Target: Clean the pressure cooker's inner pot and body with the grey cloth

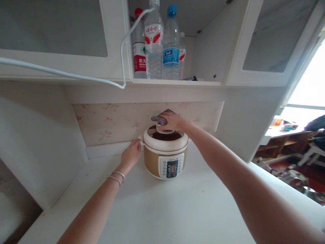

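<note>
A gold and white electric pressure cooker [152,161] stands upright on the white counter, its control panel [171,166] facing me. My left hand [131,154] is closed on the small handle at the cooker's left side. On top of the lid [165,145], my right hand [174,121] presses a grey cloth [159,120] against the white lid handle [166,130]. Part of the cloth sticks out to the left of the fingers, and the hand hides much of the lid handle. The lid sits on the cooker.
Above the cooker, an open cabinet shelf [203,82] holds several plastic bottles [153,51]. A white cable [76,76] hangs in front of the cabinet. Floral wallpaper [114,123] lies behind the cooker. At the right are a bright window and a cluttered table [281,130].
</note>
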Motion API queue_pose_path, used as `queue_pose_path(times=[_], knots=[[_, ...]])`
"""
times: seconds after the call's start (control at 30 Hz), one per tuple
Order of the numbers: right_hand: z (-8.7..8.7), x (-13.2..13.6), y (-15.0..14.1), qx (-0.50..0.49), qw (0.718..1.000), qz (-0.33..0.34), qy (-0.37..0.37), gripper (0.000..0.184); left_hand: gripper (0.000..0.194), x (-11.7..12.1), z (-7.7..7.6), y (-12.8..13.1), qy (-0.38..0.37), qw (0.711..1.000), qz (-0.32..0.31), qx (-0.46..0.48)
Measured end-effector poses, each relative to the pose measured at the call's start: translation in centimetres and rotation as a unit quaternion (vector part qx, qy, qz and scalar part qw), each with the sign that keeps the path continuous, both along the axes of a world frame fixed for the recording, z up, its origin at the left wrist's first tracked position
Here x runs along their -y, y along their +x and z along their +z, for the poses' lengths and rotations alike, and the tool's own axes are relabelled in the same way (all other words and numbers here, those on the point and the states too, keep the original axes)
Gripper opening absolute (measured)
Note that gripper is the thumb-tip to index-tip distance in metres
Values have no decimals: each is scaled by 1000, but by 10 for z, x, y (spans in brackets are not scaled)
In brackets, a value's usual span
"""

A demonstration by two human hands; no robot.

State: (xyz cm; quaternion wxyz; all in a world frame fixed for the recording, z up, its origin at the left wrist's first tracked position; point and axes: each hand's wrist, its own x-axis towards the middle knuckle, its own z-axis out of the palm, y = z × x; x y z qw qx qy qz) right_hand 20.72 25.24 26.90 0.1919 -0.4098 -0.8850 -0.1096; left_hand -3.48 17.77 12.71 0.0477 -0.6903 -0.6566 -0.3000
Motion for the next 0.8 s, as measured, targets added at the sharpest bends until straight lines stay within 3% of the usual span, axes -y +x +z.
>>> queue_pose_path(times=[0.07, 0.2, 0.37, 0.47, 0.57, 0.67, 0.8], knots=[[-2, -6, 18, -15, 999, -25, -46, 89, 44, -1, -2, 0, 6, 1000, -2, 7], [-16, 2, 49, -65, 991, -46, -110, 79, 44, -2, -4, 1, 12, 1000, -5, 21], [-40, 35, 70, -164, 983, -53, -58, 81, 45, -2, -6, 2, 19, 999, -7, 33], [-65, 67, 72, -240, 968, -67, 1, 75, 45, -3, -9, 3, 32, 999, -6, 43], [-110, 106, 60, -324, 940, -88, 67, 74, 44, -3, -11, 4, 50, 997, -8, 52], [-176, 140, 38, -387, 909, -123, 99, 77, 44, -3, -11, 4, 49, 997, -12, 55], [-260, 169, 11, -421, 891, -123, 112, 77, 46, -2, -10, 4, 36, 998, -17, 53]])
